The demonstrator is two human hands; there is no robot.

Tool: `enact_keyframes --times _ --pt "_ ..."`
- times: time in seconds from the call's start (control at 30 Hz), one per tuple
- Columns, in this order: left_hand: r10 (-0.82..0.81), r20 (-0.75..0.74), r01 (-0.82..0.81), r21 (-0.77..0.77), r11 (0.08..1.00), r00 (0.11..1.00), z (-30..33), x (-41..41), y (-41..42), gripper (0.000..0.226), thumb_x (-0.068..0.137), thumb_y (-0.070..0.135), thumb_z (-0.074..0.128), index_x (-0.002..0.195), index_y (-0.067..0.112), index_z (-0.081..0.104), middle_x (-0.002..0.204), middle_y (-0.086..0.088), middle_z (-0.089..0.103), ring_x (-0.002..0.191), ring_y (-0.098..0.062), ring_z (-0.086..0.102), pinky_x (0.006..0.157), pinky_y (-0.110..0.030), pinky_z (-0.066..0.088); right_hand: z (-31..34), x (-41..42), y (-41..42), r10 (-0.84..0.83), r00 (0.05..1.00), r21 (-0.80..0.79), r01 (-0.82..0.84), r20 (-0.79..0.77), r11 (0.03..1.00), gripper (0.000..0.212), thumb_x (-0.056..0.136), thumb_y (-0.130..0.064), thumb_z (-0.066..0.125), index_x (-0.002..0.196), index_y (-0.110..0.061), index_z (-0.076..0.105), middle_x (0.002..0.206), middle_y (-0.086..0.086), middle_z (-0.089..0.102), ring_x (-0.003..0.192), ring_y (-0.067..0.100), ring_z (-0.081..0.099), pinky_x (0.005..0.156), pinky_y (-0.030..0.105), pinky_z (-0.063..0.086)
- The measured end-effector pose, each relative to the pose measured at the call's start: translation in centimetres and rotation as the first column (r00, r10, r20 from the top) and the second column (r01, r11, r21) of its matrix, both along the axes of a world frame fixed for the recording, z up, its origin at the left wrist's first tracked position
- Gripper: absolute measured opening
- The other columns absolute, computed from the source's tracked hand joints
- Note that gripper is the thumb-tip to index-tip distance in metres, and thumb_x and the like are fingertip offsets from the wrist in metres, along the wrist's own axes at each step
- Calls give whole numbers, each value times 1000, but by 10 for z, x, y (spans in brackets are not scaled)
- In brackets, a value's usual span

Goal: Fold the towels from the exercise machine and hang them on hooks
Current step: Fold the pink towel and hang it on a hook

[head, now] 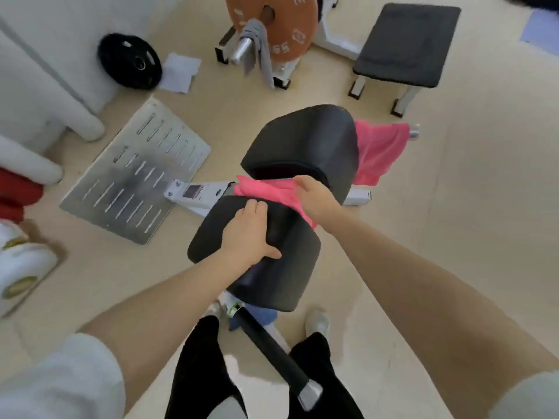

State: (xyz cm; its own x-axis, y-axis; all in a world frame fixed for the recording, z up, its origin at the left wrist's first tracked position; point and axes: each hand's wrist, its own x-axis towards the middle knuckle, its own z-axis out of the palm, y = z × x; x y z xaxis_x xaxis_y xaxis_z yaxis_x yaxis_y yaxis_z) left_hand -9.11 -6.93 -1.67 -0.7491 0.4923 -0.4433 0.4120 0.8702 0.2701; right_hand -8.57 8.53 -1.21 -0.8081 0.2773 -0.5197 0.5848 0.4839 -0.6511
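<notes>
A pink towel (266, 190) lies in the gap between the two black pads of the exercise machine, and more pink cloth (378, 149) hangs off the far right side. My right hand (317, 196) grips the towel at the gap. My left hand (249, 232) rests flat on the near black pad (290, 261), fingers straight. A grey towel (260, 52) hangs over the chrome bar beside an orange weight plate (287, 28). A blue cloth (266, 317) shows under the near pad.
A perforated metal footplate (136, 173) lies on the floor to the left. A black weight plate (130, 65) leans by a white paper. A black bench (405, 43) stands at the back right. My legs straddle the machine's black bar (272, 352).
</notes>
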Motion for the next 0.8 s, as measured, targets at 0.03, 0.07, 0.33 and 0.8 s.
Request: enact_keyframes --times 0.03,0.07,0.33,0.8 --pt "40 5 -41 6 999 999 0 2 3 84 60 43 82 124 10 38 124 -8 42 109 -26 48 81 -37 46 -6 -5 5 50 999 3 -50 -7 999 38 98 -12 35 135 -7 43 136 13 48 125 28 45 102 30 34" --pt "84 12 -84 17 996 996 0 6 4 83 61 39 82 124 11 38 126 -7 41 110 -26 47 82 -38 46 -14 -8 10 93 996 24 -93 -3 995 37 98 -12 35 133 -5 44 136 13 49 125 28 45 100 28 34" --pt "549 160 -564 61 824 820 -12 33 -6 93 68 40 78 143 26 25 146 0 32 130 -25 39 102 -46 41 -42 -23 10 316 949 166 -314 16 935 31 92 -14 47 121 -6 56 115 17 62 107 34 58 86 34 45" --pt "733 162 -748 236 621 660 15 65 6 66 88 23 60 144 20 26 126 -5 59 114 -24 56 92 -33 44 50 2 21 266 918 -261 -346 -295 901 16 95 -19 47 108 -12 51 90 -10 53 83 6 53 76 26 45"
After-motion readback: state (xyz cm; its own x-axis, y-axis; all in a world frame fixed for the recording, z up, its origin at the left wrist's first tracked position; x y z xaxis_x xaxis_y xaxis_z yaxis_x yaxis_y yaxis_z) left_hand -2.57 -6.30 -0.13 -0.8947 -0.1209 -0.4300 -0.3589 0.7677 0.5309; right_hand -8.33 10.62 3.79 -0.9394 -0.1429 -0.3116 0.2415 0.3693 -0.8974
